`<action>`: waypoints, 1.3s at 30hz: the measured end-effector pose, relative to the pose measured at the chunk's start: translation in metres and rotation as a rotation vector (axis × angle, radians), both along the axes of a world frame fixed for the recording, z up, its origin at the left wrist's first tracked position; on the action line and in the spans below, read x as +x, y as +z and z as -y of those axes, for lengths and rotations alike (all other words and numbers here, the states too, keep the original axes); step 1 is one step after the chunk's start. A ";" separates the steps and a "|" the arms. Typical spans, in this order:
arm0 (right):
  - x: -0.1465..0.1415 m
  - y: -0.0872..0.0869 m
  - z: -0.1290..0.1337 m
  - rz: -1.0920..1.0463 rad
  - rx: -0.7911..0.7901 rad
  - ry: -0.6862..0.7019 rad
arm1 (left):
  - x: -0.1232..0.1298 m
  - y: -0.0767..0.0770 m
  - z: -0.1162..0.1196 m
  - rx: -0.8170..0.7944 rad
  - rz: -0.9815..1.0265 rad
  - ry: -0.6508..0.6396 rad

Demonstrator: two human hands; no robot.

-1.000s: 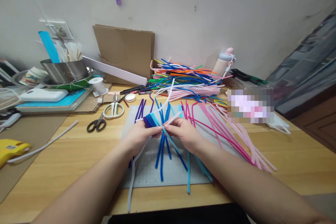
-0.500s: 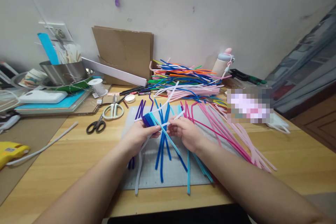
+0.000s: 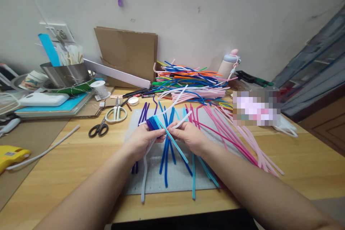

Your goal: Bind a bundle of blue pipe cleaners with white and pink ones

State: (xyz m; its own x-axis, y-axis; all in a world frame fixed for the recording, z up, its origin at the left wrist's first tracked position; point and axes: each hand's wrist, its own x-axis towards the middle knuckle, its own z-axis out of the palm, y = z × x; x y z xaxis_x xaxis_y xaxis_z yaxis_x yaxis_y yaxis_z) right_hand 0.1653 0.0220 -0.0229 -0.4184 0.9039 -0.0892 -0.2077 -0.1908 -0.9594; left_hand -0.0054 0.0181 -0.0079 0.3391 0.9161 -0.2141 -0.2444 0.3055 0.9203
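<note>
My left hand (image 3: 144, 138) grips a woven piece of fuzzy stems (image 3: 153, 123), purple through blue to light blue, crossed by white stems. One white stem (image 3: 144, 179) hangs below it. My right hand (image 3: 187, 134) pinches a white stem (image 3: 183, 119) close to the woven piece's right side. A light blue stem (image 3: 178, 146) slants down from the piece between my hands. Under them, blue stems (image 3: 166, 165) lie on a grey mat (image 3: 151, 183), with purple stems to the left and pink stems (image 3: 229, 125) to the right.
Two pairs of scissors (image 3: 116, 114) lie left of the mat. A yellow glue gun (image 3: 12, 156) is at the far left. Behind the mat are a pile of coloured stems (image 3: 194, 82), a cardboard sheet (image 3: 129, 54) and a bottle (image 3: 226, 66). A metal pot (image 3: 66, 75) stands back left.
My right hand has moved slightly left, nearer the woven piece, its fingers now pinching the white stem there. The light blue stem's lower end and the hanging white stem have shifted slightly.
</note>
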 end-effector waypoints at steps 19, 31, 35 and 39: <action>-0.006 -0.005 0.004 -0.035 -0.101 0.058 | 0.000 -0.003 -0.002 -0.073 0.056 0.018; -0.008 -0.007 0.005 0.033 0.019 0.050 | 0.002 -0.003 -0.001 -0.106 0.063 0.010; -0.008 -0.003 0.006 0.040 0.029 0.051 | 0.002 -0.001 0.000 -0.131 0.060 0.029; -0.010 -0.001 0.006 0.045 0.017 0.027 | 0.002 0.000 0.000 -0.140 0.049 0.033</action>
State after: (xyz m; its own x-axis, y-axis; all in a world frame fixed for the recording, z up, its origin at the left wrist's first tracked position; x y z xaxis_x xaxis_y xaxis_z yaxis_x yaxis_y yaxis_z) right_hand 0.1555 0.0155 -0.0242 -0.4383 0.8940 -0.0932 -0.1591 -0.1792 -0.9709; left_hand -0.0037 0.0180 -0.0082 0.3221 0.8893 -0.3246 -0.2998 0.4211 0.8560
